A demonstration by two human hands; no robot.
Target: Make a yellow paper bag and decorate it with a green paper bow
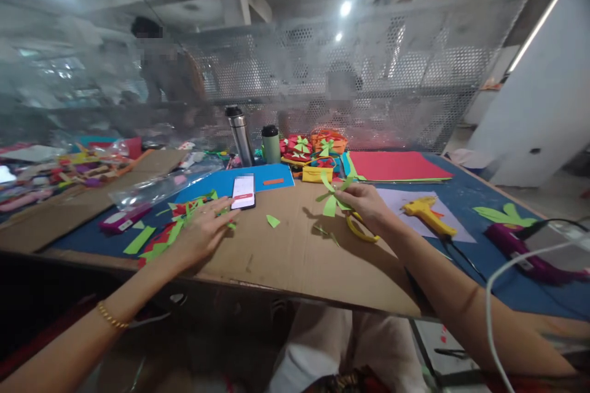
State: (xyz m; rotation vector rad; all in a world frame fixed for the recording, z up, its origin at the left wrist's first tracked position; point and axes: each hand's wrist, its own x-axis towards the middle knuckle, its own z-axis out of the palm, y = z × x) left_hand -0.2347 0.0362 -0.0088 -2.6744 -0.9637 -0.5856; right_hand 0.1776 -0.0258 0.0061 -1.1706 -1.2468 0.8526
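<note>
A light-green paper flower (pixel 330 201) with narrow petals is pinched between the thumb and fingers of my right hand (pixel 364 201), above the cardboard sheet (pixel 286 258). Below that hand lies a yellow looped handle (pixel 362 230); what it belongs to is partly hidden. My left hand (pixel 205 228) rests palm down with its fingers stretched out, among green and red paper scraps (pixel 159 245). Its fingertips reach the lower edge of a phone (pixel 243 191) with a lit screen. One small green paper piece (pixel 273 221) lies on the cardboard between my hands.
A yellow glue gun (pixel 428 216) lies on lilac paper at right. Red sheets (pixel 401 166) and finished paper crafts (pixel 313 147) stand behind, beside a steel flask (pixel 240 135) and green bottle (pixel 271 146). A white cable (pixel 489 313) hangs by my right arm.
</note>
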